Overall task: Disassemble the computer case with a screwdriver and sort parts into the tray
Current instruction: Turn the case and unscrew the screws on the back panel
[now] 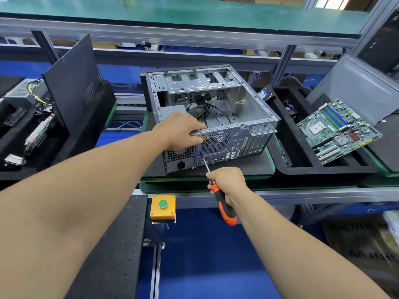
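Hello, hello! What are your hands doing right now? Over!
Left hand grips computer case top rear edge. Right hand holds screwdriver, tip at rear panel below fan grille. Nothing blocking.

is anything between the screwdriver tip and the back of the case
Nothing visible. The screwdriver, held in the right hand, has its tip right at the computer case rear panel, just below the fan grille. The left hand grips the top edge, off to the side.

Case [216,117] top open for access; cables [212,114] clutter interior, trays flank sides.
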